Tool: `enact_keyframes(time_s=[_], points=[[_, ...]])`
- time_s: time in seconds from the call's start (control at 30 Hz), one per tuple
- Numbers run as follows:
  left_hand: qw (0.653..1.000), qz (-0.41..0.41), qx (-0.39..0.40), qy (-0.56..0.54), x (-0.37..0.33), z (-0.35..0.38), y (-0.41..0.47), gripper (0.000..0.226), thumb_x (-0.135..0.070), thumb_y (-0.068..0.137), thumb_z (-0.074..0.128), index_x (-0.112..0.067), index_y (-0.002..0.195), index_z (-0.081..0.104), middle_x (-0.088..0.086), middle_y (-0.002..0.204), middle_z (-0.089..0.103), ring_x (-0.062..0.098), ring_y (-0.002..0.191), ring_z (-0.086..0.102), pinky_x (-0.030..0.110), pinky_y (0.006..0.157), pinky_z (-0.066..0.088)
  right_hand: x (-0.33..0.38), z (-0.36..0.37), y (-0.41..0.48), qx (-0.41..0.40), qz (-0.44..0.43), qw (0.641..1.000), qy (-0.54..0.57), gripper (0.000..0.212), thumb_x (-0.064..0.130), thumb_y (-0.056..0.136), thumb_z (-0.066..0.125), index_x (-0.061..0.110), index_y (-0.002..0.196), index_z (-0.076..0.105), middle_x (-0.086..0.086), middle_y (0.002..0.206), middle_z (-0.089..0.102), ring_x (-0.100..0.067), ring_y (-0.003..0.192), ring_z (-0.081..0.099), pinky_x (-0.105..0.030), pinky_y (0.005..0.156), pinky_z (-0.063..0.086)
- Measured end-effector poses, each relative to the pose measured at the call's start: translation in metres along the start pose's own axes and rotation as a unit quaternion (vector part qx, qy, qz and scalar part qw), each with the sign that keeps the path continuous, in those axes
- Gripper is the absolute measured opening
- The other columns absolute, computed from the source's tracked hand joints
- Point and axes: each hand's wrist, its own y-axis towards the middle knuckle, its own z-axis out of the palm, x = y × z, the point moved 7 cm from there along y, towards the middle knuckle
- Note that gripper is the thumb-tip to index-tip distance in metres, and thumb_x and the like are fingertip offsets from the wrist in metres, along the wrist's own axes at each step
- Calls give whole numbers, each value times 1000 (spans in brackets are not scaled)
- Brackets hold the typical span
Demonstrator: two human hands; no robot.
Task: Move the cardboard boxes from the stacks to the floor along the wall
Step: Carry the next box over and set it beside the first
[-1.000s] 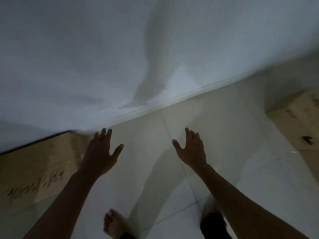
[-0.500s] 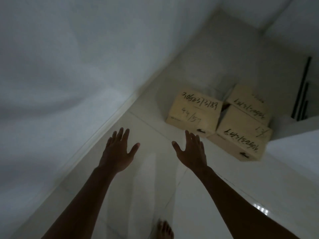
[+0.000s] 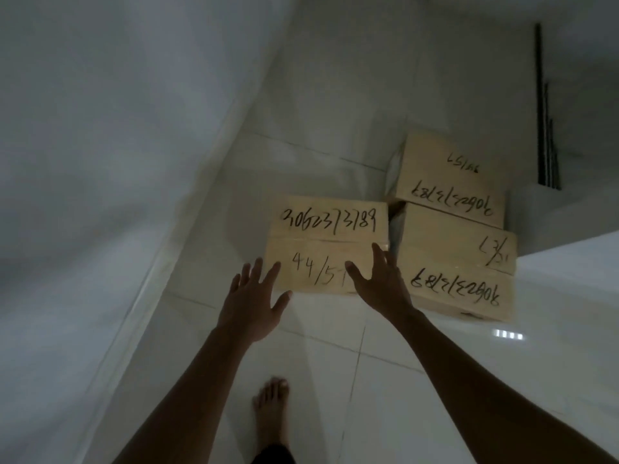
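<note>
Three cardboard boxes with black handwritten numbers stand on the pale tiled floor ahead. The nearest box (image 3: 330,229), marked 44/5, is on the left. A second box (image 3: 459,262) sits to its right and a third box (image 3: 452,172) behind that one. My left hand (image 3: 254,299) reaches out with fingers spread, just short of the nearest box's front left corner. My right hand (image 3: 378,283) is also spread, over the front right part of that box. Neither hand holds anything; whether the right one touches the box is unclear.
A white wall (image 3: 117,145) with a baseboard runs along the left. Another wall closes the far side behind the boxes. Dark vertical rods (image 3: 546,128) stand at the far right. My bare foot (image 3: 271,410) is on the tiles below my hands.
My view has swung from the wall and floor toward the boxes, which now appear much closer. Both hands stay spread and have come up to the nearest box.
</note>
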Motion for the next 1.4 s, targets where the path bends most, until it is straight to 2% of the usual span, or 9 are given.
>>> enact_keyframes(time_s=[0.17, 0.27, 0.37, 0.43, 0.53, 0.63, 0.77, 1.0, 1.4], points=[[1000, -22, -7, 22, 17, 26, 104, 71, -51, 97, 40, -30, 157, 7, 19, 165, 9, 44, 150, 13, 54, 122, 19, -37, 24, 91, -34, 40, 999, 11, 80, 62, 87, 49, 27, 152, 18, -19, 157, 19, -46, 138, 32, -58, 102, 43], [998, -62, 11, -28, 29, 43, 148, 79, -54, 95, 43, -34, 156, -2, 24, 163, 8, 49, 146, 20, 57, 116, 28, -54, 42, 120, -36, 43, 998, 14, 87, 75, 78, 44, 32, 151, 18, -19, 156, 21, -47, 139, 30, -62, 101, 43], [993, -66, 31, -92, 34, 64, 164, 91, -50, 92, 53, -36, 155, -11, 26, 159, 9, 48, 133, 43, 57, 98, 49, -59, 57, 120, -45, 46, 998, 8, 93, 57, 84, 58, 38, 155, 1, -18, 161, 1, -46, 144, 17, -60, 105, 35], [991, -57, 19, -117, 37, 68, 164, 94, -48, 91, 57, -37, 154, -13, 26, 155, 16, 46, 125, 49, 54, 91, 52, -60, 58, 118, -67, 47, 997, 14, 95, 52, 86, 61, 38, 155, -3, -16, 161, -6, -44, 145, 13, -57, 107, 34], [988, -58, 22, -140, 44, 64, 163, 99, -47, 89, 62, -39, 154, -13, 25, 141, 35, 42, 117, 51, 45, 82, 47, -56, 58, 118, -61, 36, 997, 16, 98, 59, 81, 62, 42, 154, -2, -15, 161, 8, -42, 143, 21, -57, 107, 35], [985, -77, 36, -148, 58, 53, 150, 100, -46, 87, 65, -40, 154, -9, 26, 135, 43, 42, 116, 53, 49, 90, 47, -45, 60, 104, -36, 47, 998, 18, 103, 78, 68, 53, 50, 150, -2, -15, 150, 37, -41, 129, 46, -56, 96, 49], [977, -120, 53, -167, 92, 40, 86, 99, -47, 86, 66, -41, 154, -7, 26, 136, 45, 43, 119, 53, 49, 99, 45, -6, 66, 58, 5, 51, 999, 11, 97, 64, 77, 63, 43, 154, 7, -18, 139, 40, -41, 121, 49, -47, 87, 49], [951, -191, -26, -243, 147, 6, -76, 104, -57, 83, 63, -46, 151, -15, 18, 138, 48, 37, 119, 57, 54, 94, 52, 97, 56, -50, 22, -48, 998, -18, 93, 59, 81, 63, 45, 153, 6, -16, 133, 41, -36, 112, 55, -45, 82, 51], [850, -356, -182, -342, 213, 59, -425, 109, -62, 79, 65, -53, 147, -20, 17, 144, 38, 40, 122, 53, 52, 93, 53, 216, 119, -316, 94, -269, 949, -135, 89, 62, 84, 55, 42, 154, 2, -18, 135, 39, -38, 107, 59, -49, 83, 53]])
